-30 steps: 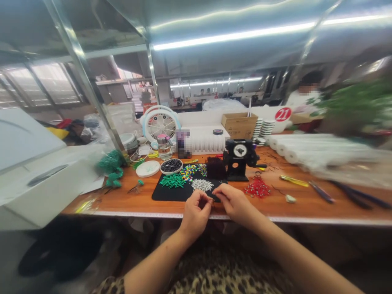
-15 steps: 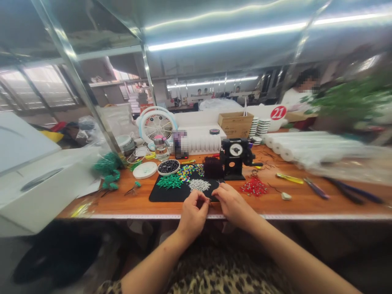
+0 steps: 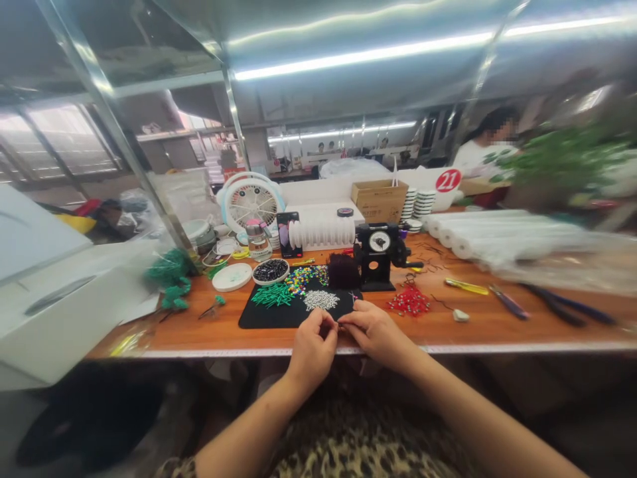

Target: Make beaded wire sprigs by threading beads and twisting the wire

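My left hand (image 3: 313, 342) has its fingers pinched on a thin dark strand (image 3: 340, 325), just off the front edge of the black rectangular mat (image 3: 259, 318). My right hand (image 3: 375, 328) meets it, fingers bunched narrow (grip too small to tell, though probably on the strand). Small silver beads (image 3: 321, 301) lie on the mat, upon the brown wooden desk (image 3: 199, 335).

Beyond my wooden table (image 3: 199, 337), a long strip light (image 3: 368, 55) glowed under the pale overhead panel (image 3: 348, 26). Bright windows (image 3: 44, 139) stood to my left behind metal posts (image 3: 117, 139). Ahead ran a white partition (image 3: 311, 192); across the room, I saw another lit strip (image 3: 343, 133).
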Motion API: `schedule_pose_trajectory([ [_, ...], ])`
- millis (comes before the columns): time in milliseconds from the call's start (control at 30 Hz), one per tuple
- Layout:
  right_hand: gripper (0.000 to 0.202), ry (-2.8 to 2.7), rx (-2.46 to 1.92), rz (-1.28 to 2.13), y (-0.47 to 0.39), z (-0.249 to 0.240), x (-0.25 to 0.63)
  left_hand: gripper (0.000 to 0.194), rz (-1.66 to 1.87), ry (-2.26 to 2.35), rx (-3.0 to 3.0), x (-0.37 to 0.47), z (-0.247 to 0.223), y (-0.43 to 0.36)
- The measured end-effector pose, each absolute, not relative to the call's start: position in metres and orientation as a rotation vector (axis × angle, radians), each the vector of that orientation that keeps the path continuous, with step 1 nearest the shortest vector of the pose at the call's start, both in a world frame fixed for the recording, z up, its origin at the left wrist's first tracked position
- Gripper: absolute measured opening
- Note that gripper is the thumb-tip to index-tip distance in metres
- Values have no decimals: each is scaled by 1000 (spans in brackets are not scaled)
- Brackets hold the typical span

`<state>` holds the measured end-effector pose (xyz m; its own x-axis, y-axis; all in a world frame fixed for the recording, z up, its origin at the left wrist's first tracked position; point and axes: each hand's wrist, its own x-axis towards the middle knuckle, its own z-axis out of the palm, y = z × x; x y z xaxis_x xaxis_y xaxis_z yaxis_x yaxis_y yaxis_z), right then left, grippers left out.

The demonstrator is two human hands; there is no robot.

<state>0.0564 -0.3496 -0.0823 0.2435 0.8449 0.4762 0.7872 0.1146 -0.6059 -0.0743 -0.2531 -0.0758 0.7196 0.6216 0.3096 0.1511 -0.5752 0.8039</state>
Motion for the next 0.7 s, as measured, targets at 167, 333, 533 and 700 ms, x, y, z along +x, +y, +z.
schedule_pose_trajectory([
  [167, 21, -1480, -1665, 167, -350, -78, 55, 8, 751, 581, 2115, -76, -76, -254],
  [333, 23, -1447, -1651, 233, -351, -77, 56, 10, 753, 585, 2104, -74, -76, -252],
  [533, 23, -1457, -1646, 233, -353, -77, 57, 8, 744, 582, 2085, -74, -77, -251],
  [700, 21, -1482, -1623, 240, -356, -75, 54, 10, 748, 557, 2114, -76, -78, -252],
])
